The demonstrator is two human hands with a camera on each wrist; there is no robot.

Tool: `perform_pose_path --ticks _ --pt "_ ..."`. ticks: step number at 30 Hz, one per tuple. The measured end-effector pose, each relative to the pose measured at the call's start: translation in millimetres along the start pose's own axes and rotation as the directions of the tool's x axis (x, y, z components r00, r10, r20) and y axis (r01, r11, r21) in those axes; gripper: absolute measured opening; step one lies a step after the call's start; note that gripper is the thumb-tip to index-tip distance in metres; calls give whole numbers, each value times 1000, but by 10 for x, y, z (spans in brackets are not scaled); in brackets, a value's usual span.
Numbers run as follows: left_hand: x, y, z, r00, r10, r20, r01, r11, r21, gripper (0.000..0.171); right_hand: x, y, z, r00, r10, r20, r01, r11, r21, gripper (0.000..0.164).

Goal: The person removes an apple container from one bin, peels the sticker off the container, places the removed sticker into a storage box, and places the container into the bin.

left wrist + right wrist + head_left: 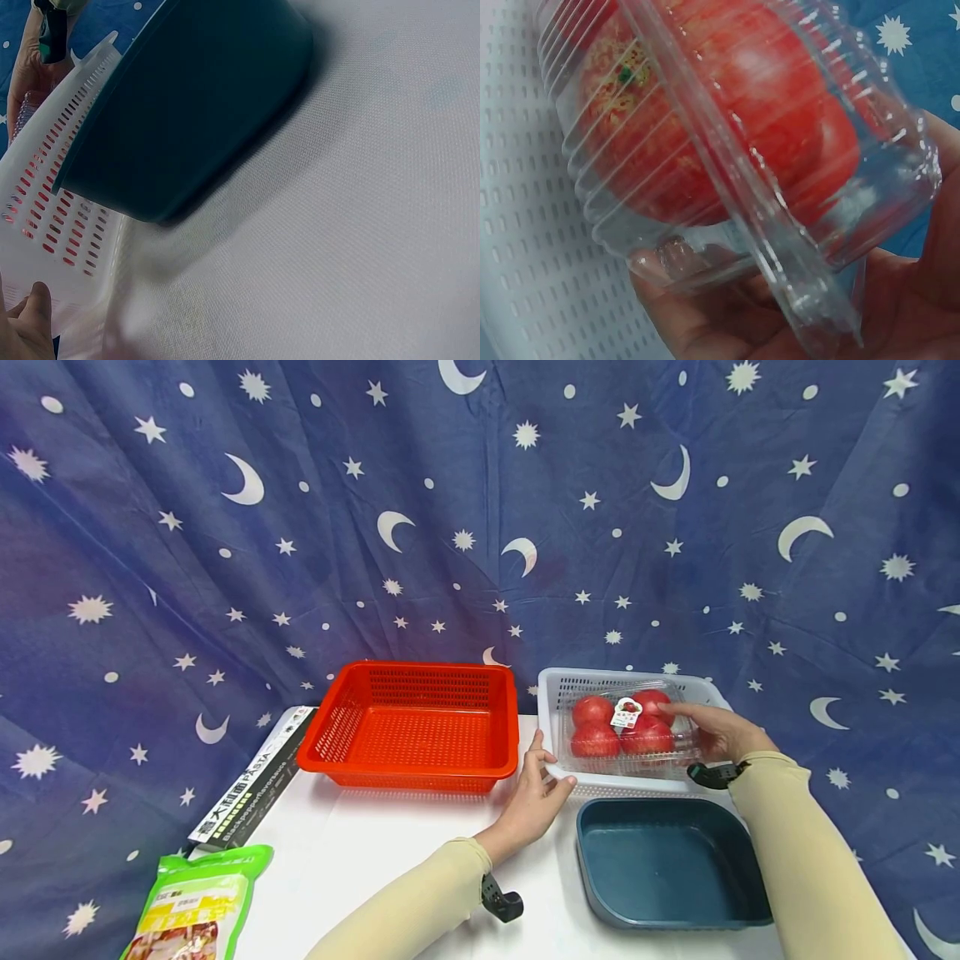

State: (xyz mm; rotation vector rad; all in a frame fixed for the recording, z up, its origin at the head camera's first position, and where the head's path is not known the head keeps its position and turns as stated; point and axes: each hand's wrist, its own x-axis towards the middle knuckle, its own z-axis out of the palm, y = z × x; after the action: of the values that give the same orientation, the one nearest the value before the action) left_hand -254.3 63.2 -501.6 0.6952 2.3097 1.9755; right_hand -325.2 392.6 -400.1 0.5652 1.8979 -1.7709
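Observation:
A clear plastic clamshell box (682, 745) of red fruit that look like apples (595, 739) sits tilted within the white basket (551, 693). My right hand (716, 731) grips the box's right end; in the right wrist view, fingers (705, 322) curl under its edge. A white label (626, 712) lies on the lid. At the basket's front left corner, my left hand (532, 802) holds the rim, its thumb against the front wall in the left wrist view. Whether the box touches the basket floor is hard to tell.
A dark teal tub (667, 868) stands in front of the white basket. To the left is a red basket (420, 768), beside a black and white pasta box (255, 785). A green food bag (191, 902) lies front left. A starry curtain (480, 527) hangs behind.

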Motion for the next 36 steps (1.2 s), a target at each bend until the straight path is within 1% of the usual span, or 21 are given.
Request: perform_pose_path --ticks 6,13,22,29,36 --pt "-1 2 -11 1000 -3 3 3 1000 3 34 -8 -3 20 1000 -21 -21 20 999 -31 98" --pt "9 -9 -10 1000 -1 4 1 1000 -9 34 3 -2 37 999 -31 -45 30 999 -24 97" --pt "11 19 -13 1000 -6 0 6 1000 -12 34 17 -10 48 997 -47 -67 42 997 -71 99" --pt "9 20 -5 1000 16 -8 -16 999 -30 33 10 1 43 996 -62 -67 58 997 -54 98" --pt "-9 13 -5 1000 -8 -1 8 1000 -7 35 1 23 49 995 -67 -68 65 997 -28 95"
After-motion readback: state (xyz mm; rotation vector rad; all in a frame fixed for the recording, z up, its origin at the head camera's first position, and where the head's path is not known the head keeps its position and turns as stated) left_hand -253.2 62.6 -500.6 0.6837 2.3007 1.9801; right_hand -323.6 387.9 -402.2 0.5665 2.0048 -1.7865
